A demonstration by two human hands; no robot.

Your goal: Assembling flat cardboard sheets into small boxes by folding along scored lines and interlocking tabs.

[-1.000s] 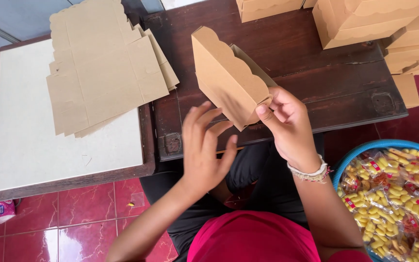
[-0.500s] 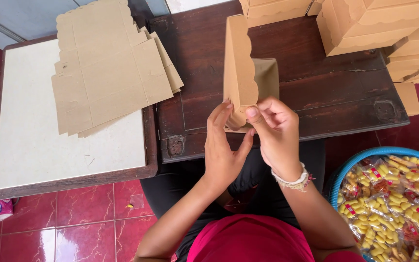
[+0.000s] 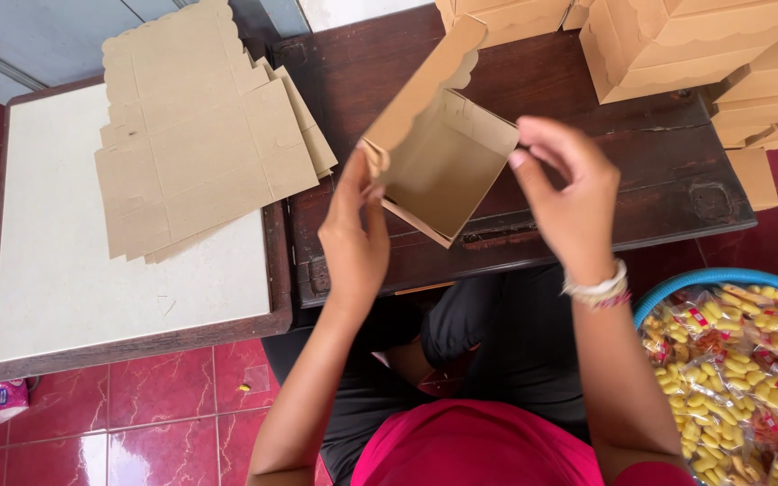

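**A:** Head view: a seated person holds a brown cardboard box with a scalloped lid flap [image 3: 438, 157] above the dark wooden counter [image 3: 587, 180]. What has changed?

**B:** Half a second ago the box stood on edge, pinched shut-looking between both hands. Now it faces up, opened into a square tray. The left hand [image 3: 353, 238] grips its near-left corner; the right hand [image 3: 569, 193] pinches the right wall with thumb and fingertips. I judge the shaping nearly done.

**A:** And the room around it?

**B:** Tight behind: stacked finished cardboard boxes [image 3: 677, 45] crowd the far edge. A pile of flat cardboard blanks [image 3: 195, 135] overlaps the pale-topped side counter [image 3: 74, 270] at left. A blue basin of packaged yellow snacks [image 3: 740, 360] sits low right, well apart.
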